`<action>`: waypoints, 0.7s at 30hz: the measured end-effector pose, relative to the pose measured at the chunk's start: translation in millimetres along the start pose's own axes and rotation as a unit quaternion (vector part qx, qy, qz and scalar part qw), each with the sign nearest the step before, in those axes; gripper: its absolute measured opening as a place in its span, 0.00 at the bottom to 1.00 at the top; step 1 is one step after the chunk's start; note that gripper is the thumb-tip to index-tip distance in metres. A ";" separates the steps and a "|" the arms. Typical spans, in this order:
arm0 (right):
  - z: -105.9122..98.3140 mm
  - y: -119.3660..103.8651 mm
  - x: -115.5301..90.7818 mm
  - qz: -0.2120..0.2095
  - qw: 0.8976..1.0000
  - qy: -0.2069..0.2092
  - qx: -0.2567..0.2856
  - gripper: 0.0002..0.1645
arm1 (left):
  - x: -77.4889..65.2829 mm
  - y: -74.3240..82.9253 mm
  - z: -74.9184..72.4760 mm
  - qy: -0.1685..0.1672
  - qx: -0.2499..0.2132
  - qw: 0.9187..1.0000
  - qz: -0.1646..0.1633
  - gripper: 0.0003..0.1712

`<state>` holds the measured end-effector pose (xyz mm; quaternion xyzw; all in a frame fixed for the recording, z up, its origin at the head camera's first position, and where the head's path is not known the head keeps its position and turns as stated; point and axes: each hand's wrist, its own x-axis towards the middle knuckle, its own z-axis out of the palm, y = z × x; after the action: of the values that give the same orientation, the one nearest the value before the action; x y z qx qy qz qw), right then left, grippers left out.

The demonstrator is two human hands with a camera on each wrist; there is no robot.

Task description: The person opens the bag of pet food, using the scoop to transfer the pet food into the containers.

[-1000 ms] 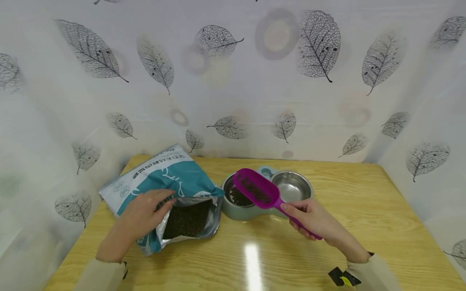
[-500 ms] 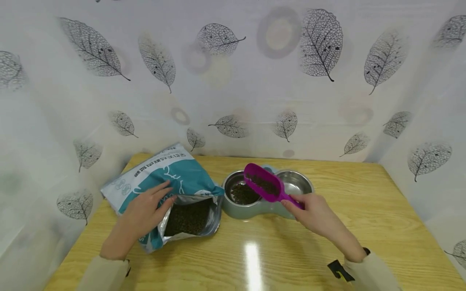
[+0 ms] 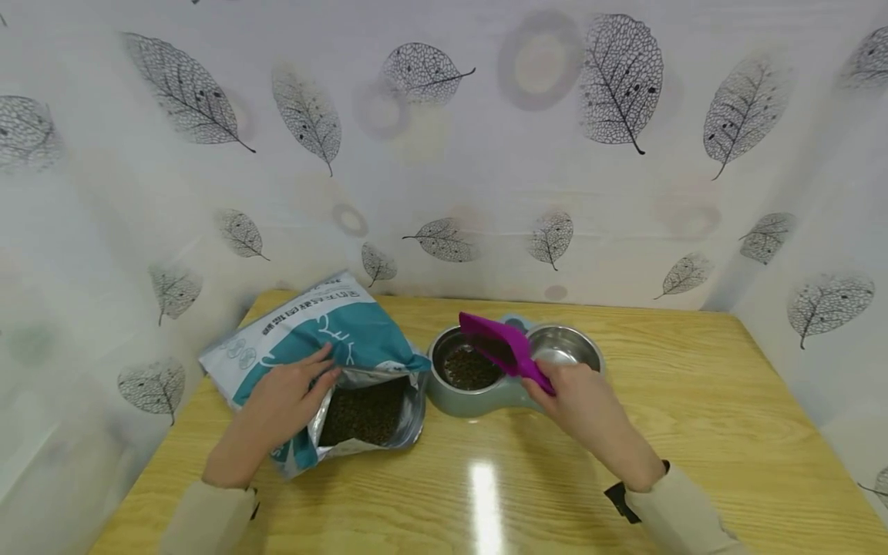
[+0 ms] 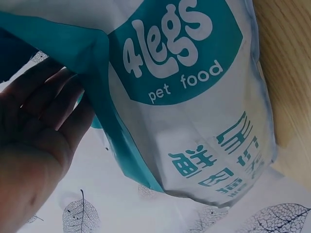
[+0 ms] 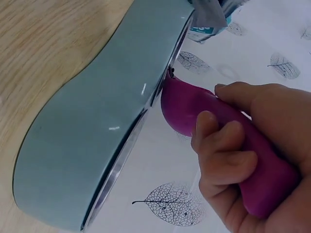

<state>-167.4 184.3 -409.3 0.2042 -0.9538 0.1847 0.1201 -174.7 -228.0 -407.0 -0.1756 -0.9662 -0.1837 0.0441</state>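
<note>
In the head view, my right hand (image 3: 579, 401) grips the handle of a magenta scoop (image 3: 499, 339), fingers curled round it in the right wrist view. The scoop is tilted sideways over the left bowl of a pale green double pet bowl (image 3: 479, 402), where dark kibble (image 3: 472, 368) lies. How much the scoop holds is hard to see. My left hand (image 3: 280, 401) rests on a teal-and-white pet food bag (image 3: 361, 331), fingers fairly straight along its folded edge. The bag lies on its side, its mouth open toward me with dark kibble (image 3: 364, 412) inside.
The right steel bowl (image 3: 560, 345) shows bare metal. All of this stands on a wood-grain table (image 3: 666, 370). Behind and at both sides hangs a pale curtain (image 3: 486, 154) printed with leaves.
My right hand has brought the scoop slightly rightward and turned it from nearly level to tilted. The kibble in the left bowl shows more fully. My left hand stays on the bag.
</note>
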 end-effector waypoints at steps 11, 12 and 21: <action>13.7 3.3 -2.3 -0.078 0.985 0.089 -0.128 0.16 | 0.2 0.3 0.9 -0.001 0.002 1.000 0.005 0.25; 14.6 4.1 -2.3 -0.087 0.982 0.099 -0.139 0.17 | 0.1 0.4 0.9 -0.003 0.002 1.000 0.004 0.25; -1.3 1.1 -5.4 0.006 0.989 -0.030 0.146 0.11 | 0.3 2.3 0.8 -0.002 -0.001 1.000 0.001 0.24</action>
<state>-163.0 187.6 -410.0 0.2195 -0.9209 0.3167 0.0589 -174.1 -225.6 -407.0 -0.1768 -0.9660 -0.1842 0.0418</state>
